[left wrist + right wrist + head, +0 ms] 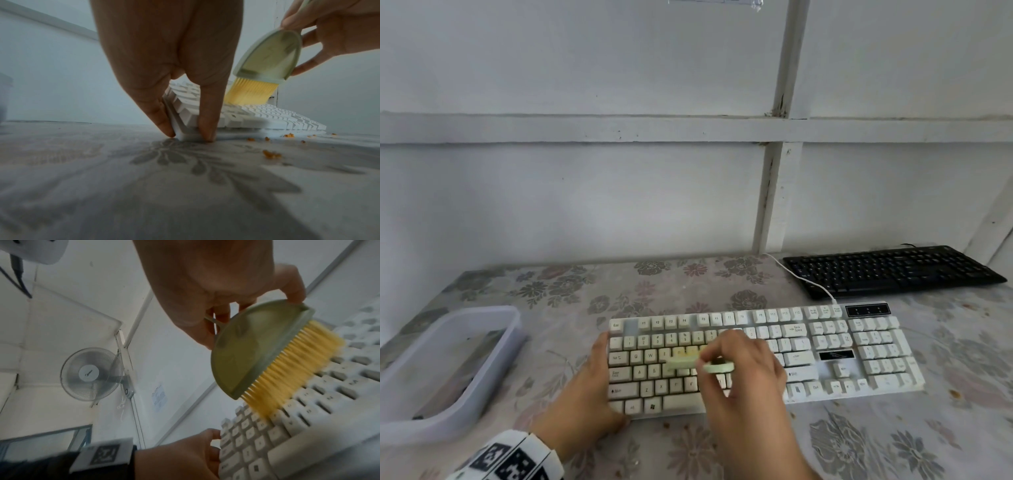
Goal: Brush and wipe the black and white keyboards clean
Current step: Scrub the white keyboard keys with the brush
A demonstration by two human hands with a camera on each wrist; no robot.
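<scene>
**Right hand brushing the white keyboard while the left braces its corner**

My right hand (739, 373) pinches a small pale-green brush (246, 353) by its rounded back, thumb and fingers curled round it, with the yellow bristles (292, 368) pressed onto the letter keys of the white keyboard (825, 363). My left hand (589, 394) sits at the keyboard's near-left corner, its straight fingers (205, 126) clasping the edge and touching the floral tablecloth (893, 445) to hold the board in place.

Just in front of the keyboard, orange crumbs (271, 154) lie scattered on the cloth. To the left, well apart, stands a translucent plastic tub (448, 363). Farther back on the right, near the wall, lies the black keyboard (893, 270), with nothing yet touching it. A white cable (801, 279) runs from the white keyboard's back edge past it.

As I judge it, the risks are these. A hard sweep could flick crumbs towards the black keyboard, or push them down between the keys. If the left hand's hold slackens, the board may slide on the smooth cloth. My light pinch on the brush could slip mid-stroke.
</scene>
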